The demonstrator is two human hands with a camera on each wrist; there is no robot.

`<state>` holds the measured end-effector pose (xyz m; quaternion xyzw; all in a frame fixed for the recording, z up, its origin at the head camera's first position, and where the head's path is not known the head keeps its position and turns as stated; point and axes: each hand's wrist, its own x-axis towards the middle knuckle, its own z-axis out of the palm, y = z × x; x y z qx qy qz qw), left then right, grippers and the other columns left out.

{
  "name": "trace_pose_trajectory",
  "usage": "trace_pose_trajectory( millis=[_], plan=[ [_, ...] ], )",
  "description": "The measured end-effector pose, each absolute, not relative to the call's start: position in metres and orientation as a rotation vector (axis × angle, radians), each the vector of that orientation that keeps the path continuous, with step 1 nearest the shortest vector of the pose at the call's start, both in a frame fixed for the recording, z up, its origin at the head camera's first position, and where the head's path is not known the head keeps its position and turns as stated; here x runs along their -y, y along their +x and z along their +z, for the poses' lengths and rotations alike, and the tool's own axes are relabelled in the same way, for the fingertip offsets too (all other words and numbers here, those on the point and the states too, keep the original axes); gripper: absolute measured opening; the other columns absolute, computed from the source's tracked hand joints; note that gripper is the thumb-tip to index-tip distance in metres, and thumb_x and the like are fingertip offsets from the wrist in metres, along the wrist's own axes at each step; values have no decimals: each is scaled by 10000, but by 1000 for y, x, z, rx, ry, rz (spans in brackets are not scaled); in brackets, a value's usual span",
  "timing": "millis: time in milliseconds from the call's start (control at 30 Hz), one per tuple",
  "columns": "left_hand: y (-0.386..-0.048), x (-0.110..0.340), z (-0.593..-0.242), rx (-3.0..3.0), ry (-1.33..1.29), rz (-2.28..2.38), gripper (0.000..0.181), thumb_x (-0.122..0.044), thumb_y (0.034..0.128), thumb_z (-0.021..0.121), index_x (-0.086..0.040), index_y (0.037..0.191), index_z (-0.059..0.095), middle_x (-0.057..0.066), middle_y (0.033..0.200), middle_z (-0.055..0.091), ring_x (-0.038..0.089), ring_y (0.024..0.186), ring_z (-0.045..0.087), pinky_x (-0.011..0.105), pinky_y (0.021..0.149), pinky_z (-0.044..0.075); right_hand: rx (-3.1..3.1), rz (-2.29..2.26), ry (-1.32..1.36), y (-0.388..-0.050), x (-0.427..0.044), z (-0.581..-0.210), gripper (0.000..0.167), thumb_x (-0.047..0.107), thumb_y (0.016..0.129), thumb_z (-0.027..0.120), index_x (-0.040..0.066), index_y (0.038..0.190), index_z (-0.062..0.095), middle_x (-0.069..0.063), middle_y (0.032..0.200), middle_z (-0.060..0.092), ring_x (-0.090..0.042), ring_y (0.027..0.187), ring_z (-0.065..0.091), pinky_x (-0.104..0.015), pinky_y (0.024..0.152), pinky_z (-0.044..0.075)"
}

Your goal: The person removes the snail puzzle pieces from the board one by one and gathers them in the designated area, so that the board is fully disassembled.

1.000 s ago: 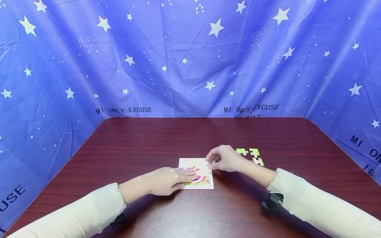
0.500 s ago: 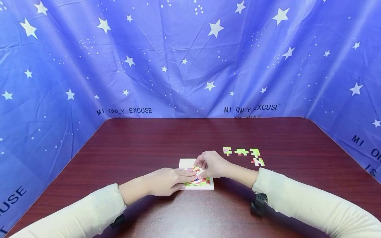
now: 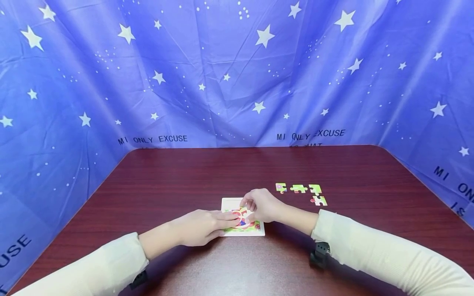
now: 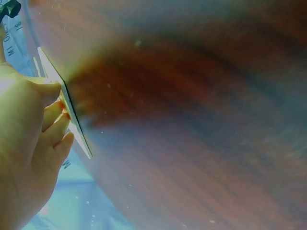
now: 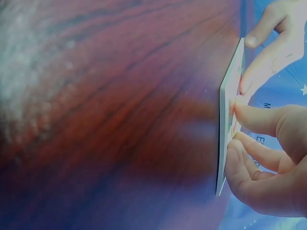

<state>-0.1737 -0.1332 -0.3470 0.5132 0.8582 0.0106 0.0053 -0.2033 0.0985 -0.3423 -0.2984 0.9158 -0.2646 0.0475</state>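
A white-rimmed puzzle board (image 3: 231, 201) with a colourful picture lies flat on the table. The left hand (image 3: 201, 227) lies across its left part, straight fingers touching the picture; in the left wrist view that hand (image 4: 24, 129) has its thumb by the board's edge (image 4: 81, 136). Over the board's upper right, the right hand (image 3: 266, 205) pinches a small piece, mostly hidden by its fingers. In the right wrist view the right hand (image 5: 278, 187) has thumb and fingertips down at the board (image 5: 222, 124).
Several loose puzzle pieces lie behind and right of the board, among them a green one (image 3: 280, 188) and a corner-side one (image 3: 320, 201). The dark red table (image 3: 177, 172) ends at a blue star-patterned curtain (image 3: 207, 102).
The right hand has moved left from the board's right edge onto the picture, uncovering the loose pieces. The left fingers have slid slightly left, showing more of the picture.
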Motion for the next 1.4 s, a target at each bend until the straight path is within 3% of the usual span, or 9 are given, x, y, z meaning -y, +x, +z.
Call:
trace_pose_trajectory(
  millis=[733,1133,1400],
  plan=[
    [-169,134,-347,-2686,1573,33,441,-160,969,555,-169,1407,507,-3,1431,537,153,1318,523,335,1013,515,-2553,-1140,-611,-211,-95,-345,405,-71,624,826,6,970,630,-55,791,643,-78,680,601,-164,624,526],
    [-168,133,-344,-2681,1525,71,415,-183,986,530,-183,1401,514,-18,1438,529,158,1324,520,342,1037,498,-2371,-1423,-317,-214,-96,-347,293,-6,737,775,-16,1005,658,-56,742,702,-92,593,672,-280,630,609],
    [-169,134,-345,-2681,1524,69,417,-178,985,531,-187,1402,514,-9,1448,518,150,1323,520,339,1030,503,-2345,-1463,-283,-216,-108,-346,274,-3,772,748,-41,1026,650,-18,707,696,-84,562,645,-266,606,594]
  ],
)
